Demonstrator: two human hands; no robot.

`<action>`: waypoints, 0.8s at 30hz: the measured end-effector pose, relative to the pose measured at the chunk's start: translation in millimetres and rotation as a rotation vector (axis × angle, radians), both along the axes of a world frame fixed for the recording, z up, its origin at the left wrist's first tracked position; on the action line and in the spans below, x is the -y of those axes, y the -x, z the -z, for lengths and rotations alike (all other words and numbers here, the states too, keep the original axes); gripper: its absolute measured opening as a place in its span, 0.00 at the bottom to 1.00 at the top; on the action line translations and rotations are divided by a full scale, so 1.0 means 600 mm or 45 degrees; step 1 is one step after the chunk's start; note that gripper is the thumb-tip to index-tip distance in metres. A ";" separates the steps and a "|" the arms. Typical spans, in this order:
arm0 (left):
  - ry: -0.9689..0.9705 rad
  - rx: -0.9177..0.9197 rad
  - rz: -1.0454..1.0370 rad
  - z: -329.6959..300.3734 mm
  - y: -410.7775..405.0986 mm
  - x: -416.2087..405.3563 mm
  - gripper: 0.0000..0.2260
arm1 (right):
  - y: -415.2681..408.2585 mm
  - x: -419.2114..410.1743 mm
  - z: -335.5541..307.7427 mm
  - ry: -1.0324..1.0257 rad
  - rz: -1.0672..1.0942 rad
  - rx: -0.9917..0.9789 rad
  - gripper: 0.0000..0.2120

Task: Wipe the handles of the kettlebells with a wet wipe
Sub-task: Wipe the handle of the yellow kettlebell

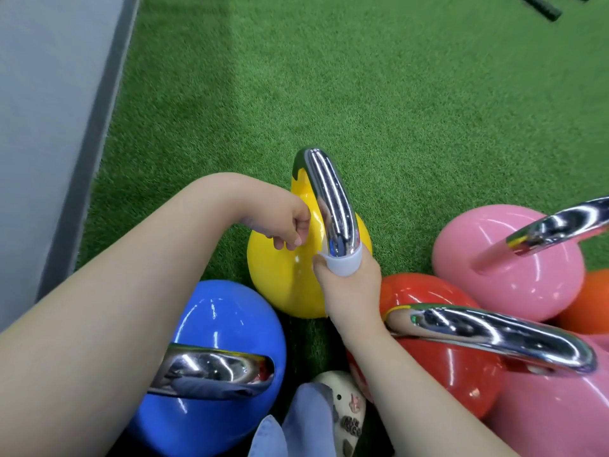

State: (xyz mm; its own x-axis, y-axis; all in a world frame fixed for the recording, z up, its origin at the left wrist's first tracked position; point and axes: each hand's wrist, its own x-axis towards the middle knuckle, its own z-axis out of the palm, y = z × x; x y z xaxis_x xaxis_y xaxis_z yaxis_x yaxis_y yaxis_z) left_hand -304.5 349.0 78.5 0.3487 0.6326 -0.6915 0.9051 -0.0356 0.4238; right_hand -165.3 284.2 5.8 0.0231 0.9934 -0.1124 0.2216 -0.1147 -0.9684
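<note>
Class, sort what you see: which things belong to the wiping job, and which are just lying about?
Job:
wet wipe
yellow kettlebell
its handle
right hand
left hand
blue kettlebell
red kettlebell
pink kettlebell

Lying about:
black bar
shoe

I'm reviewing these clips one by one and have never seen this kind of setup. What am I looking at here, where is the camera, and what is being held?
There is no machine here: a person works with bare hands. The one picture comes from a camera worn on the head, looking forward and down. On the green turf stand kettlebells with shiny chrome handles: yellow, blue, red and pink. The right hand has its grip on the near end of the yellow kettlebell's handle, with a white wet wipe wrapped round the chrome. The left hand hangs beside the handle with fingers curled; I cannot tell whether it holds anything. A shoe shows at the bottom.
</note>
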 end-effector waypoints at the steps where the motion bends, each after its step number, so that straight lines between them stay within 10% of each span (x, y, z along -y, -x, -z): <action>1: 0.000 -0.005 0.001 0.000 0.000 0.000 0.03 | 0.005 0.007 0.005 -0.003 0.070 -0.021 0.14; 8: 0.000 -0.015 0.004 0.008 -0.001 -0.001 0.02 | 0.039 0.065 0.010 0.079 0.328 0.003 0.31; 15: 0.006 -0.004 -0.045 0.009 0.001 -0.001 0.02 | 0.009 0.062 -0.010 0.495 0.282 -0.233 0.06; 24: -0.200 -0.097 -0.213 -0.050 0.004 0.040 0.05 | -0.072 0.074 -0.121 0.929 -0.031 -0.676 0.10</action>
